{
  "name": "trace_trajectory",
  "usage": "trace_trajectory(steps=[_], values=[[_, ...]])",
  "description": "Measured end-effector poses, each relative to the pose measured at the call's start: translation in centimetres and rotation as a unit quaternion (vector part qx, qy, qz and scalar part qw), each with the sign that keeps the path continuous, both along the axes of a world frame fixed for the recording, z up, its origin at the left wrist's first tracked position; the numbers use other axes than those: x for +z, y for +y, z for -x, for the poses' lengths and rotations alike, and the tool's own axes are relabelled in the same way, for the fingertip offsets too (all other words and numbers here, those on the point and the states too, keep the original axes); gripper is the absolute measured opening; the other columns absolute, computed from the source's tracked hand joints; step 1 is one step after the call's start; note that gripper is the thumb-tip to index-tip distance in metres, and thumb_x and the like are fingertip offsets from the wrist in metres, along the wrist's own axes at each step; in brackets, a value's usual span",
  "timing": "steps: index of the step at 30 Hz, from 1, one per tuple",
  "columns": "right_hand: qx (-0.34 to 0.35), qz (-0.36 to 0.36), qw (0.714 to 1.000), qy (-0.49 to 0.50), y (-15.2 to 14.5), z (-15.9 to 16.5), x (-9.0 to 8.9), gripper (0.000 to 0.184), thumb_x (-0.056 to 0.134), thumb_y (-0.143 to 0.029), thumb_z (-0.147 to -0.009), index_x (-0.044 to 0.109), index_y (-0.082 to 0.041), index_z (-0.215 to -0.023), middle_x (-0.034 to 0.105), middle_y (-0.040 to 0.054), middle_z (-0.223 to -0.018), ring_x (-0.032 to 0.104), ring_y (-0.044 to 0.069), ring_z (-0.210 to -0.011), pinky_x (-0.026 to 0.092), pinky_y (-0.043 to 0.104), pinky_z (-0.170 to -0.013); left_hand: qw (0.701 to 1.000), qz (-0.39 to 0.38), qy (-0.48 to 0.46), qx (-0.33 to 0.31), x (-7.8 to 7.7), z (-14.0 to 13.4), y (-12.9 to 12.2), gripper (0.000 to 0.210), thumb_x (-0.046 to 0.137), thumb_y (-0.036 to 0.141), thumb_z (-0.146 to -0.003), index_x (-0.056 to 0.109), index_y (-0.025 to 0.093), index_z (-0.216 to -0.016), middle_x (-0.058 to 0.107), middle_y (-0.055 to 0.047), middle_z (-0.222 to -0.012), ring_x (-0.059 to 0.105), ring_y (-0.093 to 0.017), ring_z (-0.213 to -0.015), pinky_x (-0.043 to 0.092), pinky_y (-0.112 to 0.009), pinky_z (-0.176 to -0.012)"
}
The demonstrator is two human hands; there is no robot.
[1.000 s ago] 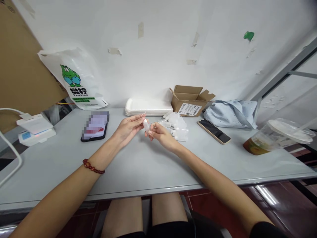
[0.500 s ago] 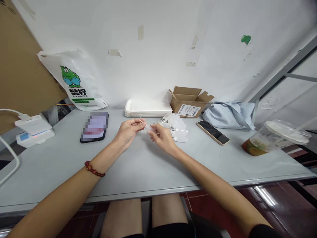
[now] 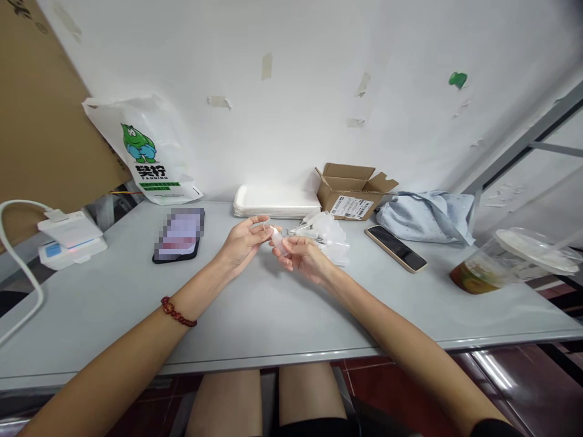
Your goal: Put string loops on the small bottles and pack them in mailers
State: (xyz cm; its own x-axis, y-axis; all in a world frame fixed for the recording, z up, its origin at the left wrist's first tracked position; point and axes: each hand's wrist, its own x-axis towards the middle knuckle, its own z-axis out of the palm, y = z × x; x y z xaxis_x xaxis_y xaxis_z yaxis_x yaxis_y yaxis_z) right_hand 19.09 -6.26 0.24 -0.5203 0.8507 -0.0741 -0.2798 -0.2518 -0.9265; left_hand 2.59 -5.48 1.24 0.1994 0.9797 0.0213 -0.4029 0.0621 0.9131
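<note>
Over the table, my left hand (image 3: 248,243) pinches one end of a small translucent white plastic piece (image 3: 277,240), where a thin pale loop stands out by the fingertips. My right hand (image 3: 304,255) grips the body of the same piece between thumb and fingers. Its exact kind is too small to tell, and the fingers cover part of it. Just behind my right hand lies a heap of similar translucent white pieces (image 3: 336,238), some with thin metallic-looking parts.
A stack of white padded envelopes (image 3: 277,201) and an open cardboard box (image 3: 350,193) stand by the wall. Phones lie left (image 3: 180,235) and right (image 3: 396,247). Farther right are a blue cloth bag (image 3: 426,215) and a drink cup (image 3: 485,267); white chargers (image 3: 70,240) sit left.
The piece has turned more upright between my hands, and my right hand has rolled so that more of its fingers show. The whole view has shifted slightly.
</note>
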Motion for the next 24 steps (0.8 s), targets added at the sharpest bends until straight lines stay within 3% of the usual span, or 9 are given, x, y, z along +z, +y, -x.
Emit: trace_trajectory(steps=[3,6,10,12,15,18,21,24], values=[[-0.053,-0.107,0.989,-0.082,-0.03,0.12,0.2,0.023,0.062,-0.037,-0.077,0.06,-0.014,-0.077,0.058,0.0018,-0.071,0.044,0.008,-0.05,0.036,0.025,-0.048,0.999,-0.014,0.025,0.03,0.21,0.03,0.04,0.045,0.079,0.022,-0.063,0.056,0.014,-0.1,0.068,-0.004,-0.081,0.061,-0.016,-0.075,0.043,-0.033,-0.08],[-0.099,-0.197,0.957,-0.186,-0.17,0.23,0.29,0.022,0.054,-0.036,-0.082,0.059,-0.016,-0.075,0.052,-0.0011,-0.061,0.044,0.009,-0.048,0.036,0.026,-0.05,0.996,-0.025,0.066,0.063,-0.11,0.16,0.23,0.05,0.081,0.023,-0.059,0.058,0.013,-0.103,0.068,-0.003,-0.08,0.06,-0.015,-0.076,0.041,-0.032,-0.08],[-0.153,-0.274,0.903,-0.293,-0.48,0.41,0.27,0.019,0.048,-0.027,-0.083,0.058,-0.017,-0.07,0.046,-0.0032,-0.052,0.042,0.01,-0.049,0.032,0.026,-0.054,0.991,-0.034,0.102,0.076,-0.56,0.31,0.41,0.05,0.081,0.024,-0.059,0.059,0.014,-0.102,0.066,0.0,-0.076,0.057,-0.013,-0.072,0.039,-0.029,-0.077],[-0.154,-0.279,0.897,-0.306,-0.52,0.42,0.2,0.021,0.048,-0.025,-0.083,0.056,-0.017,-0.066,0.044,-0.0033,-0.052,0.04,0.01,-0.05,0.029,0.025,-0.054,0.991,-0.028,0.106,0.076,-0.62,0.25,0.35,0.05,0.081,0.024,-0.058,0.057,0.015,-0.101,0.066,0.0,-0.073,0.058,-0.013,-0.072,0.039,-0.029,-0.075],[-0.111,-0.208,0.939,-0.251,-0.39,0.25,0.1,0.025,0.05,-0.029,-0.082,0.055,-0.017,-0.061,0.04,-0.0038,-0.05,0.035,0.009,-0.049,0.025,0.024,-0.051,0.993,-0.016,0.098,0.069,-0.59,0.05,0.18,0.047,0.08,0.023,-0.057,0.054,0.016,-0.096,0.066,0.0,-0.073,0.06,-0.015,-0.073,0.039,-0.029,-0.074],[-0.07,-0.087,0.984,-0.138,-0.24,0.06,0.17,0.023,0.057,-0.034,-0.078,0.058,-0.014,-0.066,0.047,-0.0019,-0.058,0.031,0.006,-0.048,0.022,0.023,-0.047,0.995,-0.012,0.082,0.056,-0.47,-0.05,0.1,0.046,0.079,0.023,-0.058,0.051,0.017,-0.094,0.067,-0.001,-0.075,0.06,-0.015,-0.071,0.04,-0.03,-0.073],[-0.033,0.006,0.998,-0.049,-0.22,-0.03,0.38,0.023,0.064,-0.035,-0.074,0.062,-0.011,-0.075,0.053,0.0017,-0.067,0.029,0.005,-0.048,0.018,0.022,-0.044,0.997,-0.02,0.062,0.033,-0.31,0.04,0.15,0.046,0.079,0.022,-0.058,0.048,0.018,-0.092,0.066,0.0,-0.075,0.059,-0.013,-0.065,0.041,-0.031,-0.073],[0.004,0.063,0.998,0.0,-0.18,-0.09,0.45,0.022,0.063,-0.032,-0.075,0.064,-0.01,-0.079,0.051,0.0013,-0.065,0.023,0.004,-0.046,0.013,0.021,-0.04,0.999,-0.025,0.04,0.01,-0.16,0.2,0.19,0.046,0.079,0.019,-0.057,0.046,0.019,-0.09,0.066,0.0,-0.077,0.059,-0.012,-0.066,0.041,-0.031,-0.075]])
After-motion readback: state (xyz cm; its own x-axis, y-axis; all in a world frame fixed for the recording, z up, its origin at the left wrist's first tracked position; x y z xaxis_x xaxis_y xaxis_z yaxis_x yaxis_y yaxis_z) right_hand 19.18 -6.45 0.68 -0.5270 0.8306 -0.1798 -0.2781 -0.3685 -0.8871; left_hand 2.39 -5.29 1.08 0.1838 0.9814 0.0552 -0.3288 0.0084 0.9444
